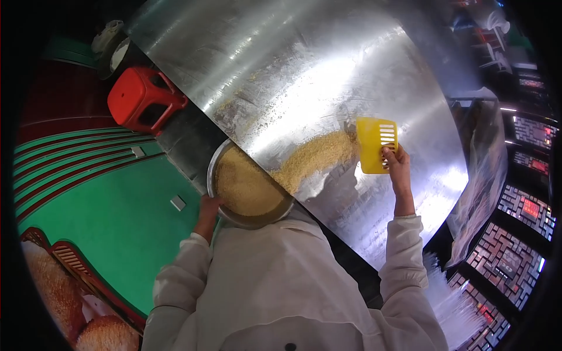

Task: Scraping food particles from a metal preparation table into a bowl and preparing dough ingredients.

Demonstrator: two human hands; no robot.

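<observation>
My right hand (pixel 397 160) grips a yellow plastic dough scraper (pixel 373 142) by its slotted edge. The scraper's plain edge meets the right end of a long heap of pale yellow crumbs or grains (pixel 320 153) on the steel worktop (pixel 272 52). Held by my left hand (pixel 210 209) at its rim is a round metal basin (pixel 212 171), tucked against my body under the table's edge. A broad mass of the same-looking yellowish crumbs (pixel 246 184) lies inside the basin. The heap reaches the table edge just above it.
Beyond the basin a red plastic stool (pixel 140 98) stands beside the table. Farther back is a bowl (pixel 118 57) with something white in it. A green wall (pixel 118 219) runs along the left, and clear plastic sheeting (pixel 478 171) hangs past the table's right end.
</observation>
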